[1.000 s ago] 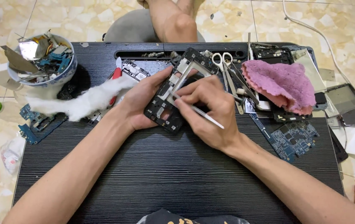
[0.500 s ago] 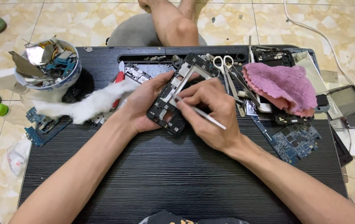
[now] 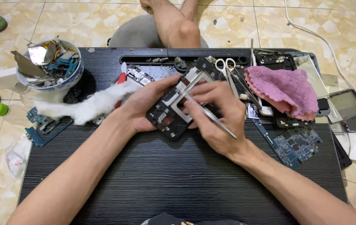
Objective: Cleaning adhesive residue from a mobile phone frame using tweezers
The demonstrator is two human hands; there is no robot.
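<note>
A low black table [image 3: 178, 175] sits on a floor of shiny yellow tiles. In the middle of the table, a bit above it, is a black phone frame [image 3: 173, 110] with holes in it. It is tilted. The left hand [image 3: 144, 108] is curled around the frame's left side and holds it up, with the thumb on top. The right hand [image 3: 217, 118] is closed around thin metal tweezers [image 3: 211, 116], like holding a pencil, and its fingers touch the frame too. The tweezer tips rest on the frame.

A fluffy white piece of cotton [image 3: 86, 108] lies to the left. Farther left is a bowl [image 3: 49, 68] full of small parts. A pink cloth [image 3: 284, 89] lies on the right, with scissors [image 3: 228, 73] beside it. A blue circuit board [image 3: 296, 143] lies near the right edge.
</note>
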